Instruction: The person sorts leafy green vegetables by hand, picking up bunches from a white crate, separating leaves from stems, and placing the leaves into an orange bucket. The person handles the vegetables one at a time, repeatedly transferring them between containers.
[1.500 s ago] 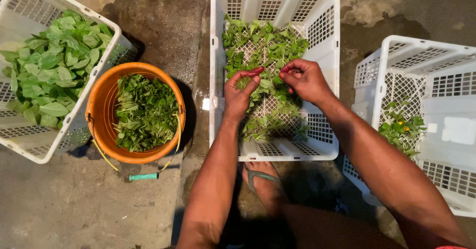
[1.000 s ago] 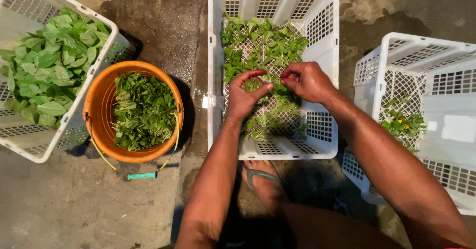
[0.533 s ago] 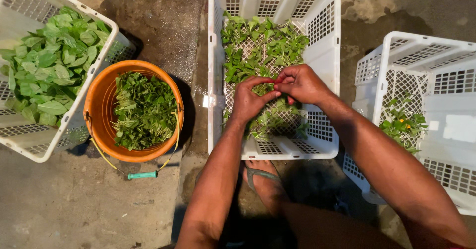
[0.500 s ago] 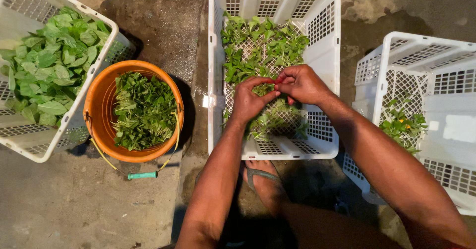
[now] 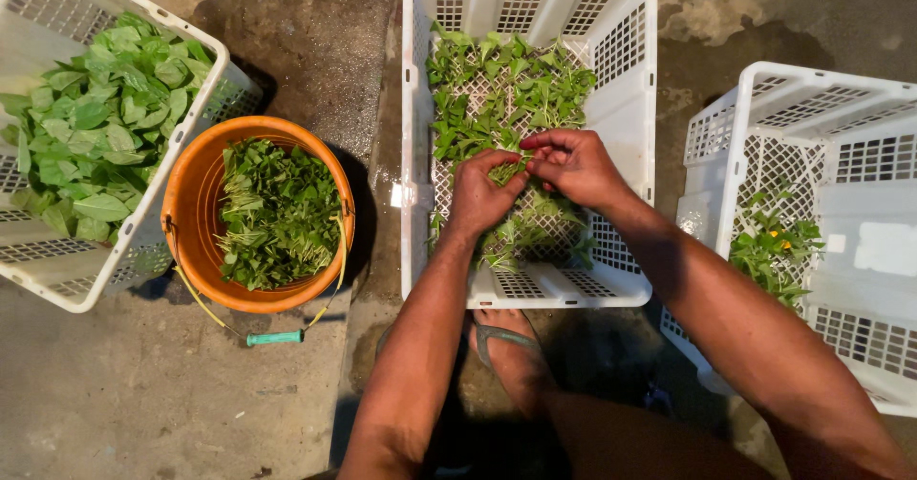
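Both hands meet over the middle white crate (image 5: pixel 415 107), which holds loose green leafy sprigs (image 5: pixel 506 84). My left hand (image 5: pixel 478 193) pinches a small sprig (image 5: pixel 511 168) between thumb and fingers. My right hand (image 5: pixel 573 163) has its fingertips closed on the same sprig from the right side. The two hands touch at the fingertips, above the crate's perforated floor. More stems lie under my wrists near the crate's front wall.
An orange bucket (image 5: pixel 186 213) with a green-gripped handle, full of picked greens, stands left of the crate. A white crate (image 5: pixel 143 241) of broad leaves sits at far left; another white crate (image 5: pixel 860 165) with a few sprigs at right. My sandalled foot (image 5: pixel 511 346) rests on wet concrete.
My two hands have drawn together from slightly apart, and their fingertips now close on one sprig in the middle crate. The crates and the bucket have not moved.
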